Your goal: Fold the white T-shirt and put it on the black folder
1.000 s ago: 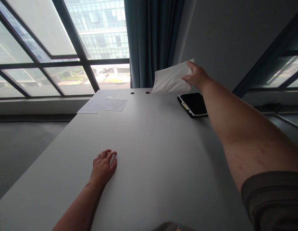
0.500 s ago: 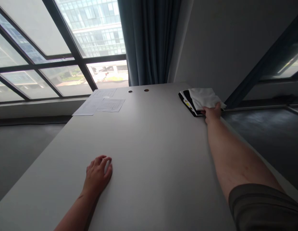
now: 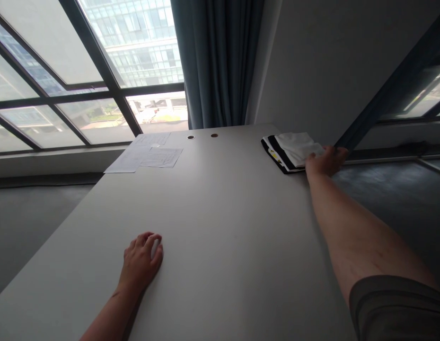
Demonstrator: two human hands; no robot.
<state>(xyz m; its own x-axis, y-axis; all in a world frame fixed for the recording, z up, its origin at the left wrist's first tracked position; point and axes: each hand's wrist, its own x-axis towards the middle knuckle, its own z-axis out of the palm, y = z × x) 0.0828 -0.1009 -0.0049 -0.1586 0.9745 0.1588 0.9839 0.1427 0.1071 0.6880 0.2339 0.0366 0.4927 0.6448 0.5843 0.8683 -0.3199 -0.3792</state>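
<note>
Hands well apart on the desk (image 3: 227,246). Left hand (image 3: 140,260) at about 7 o'clock, palm down, empty and loosely curled, apparently just resting there as a prop for the body. Right hand (image 3: 326,161) at about 2 o'clock, open and flat at the end of a long reach, touching the end of a folded white cloth (image 3: 296,148), with no visible grip. Cloth lying on a flat black item (image 3: 276,151) with white and yellow at its edge, near the far right corner, probably stacked there to keep both in one spot. Sheets of printed paper (image 3: 145,156) flat at about 11 o'clock, well away from both hands.
</note>
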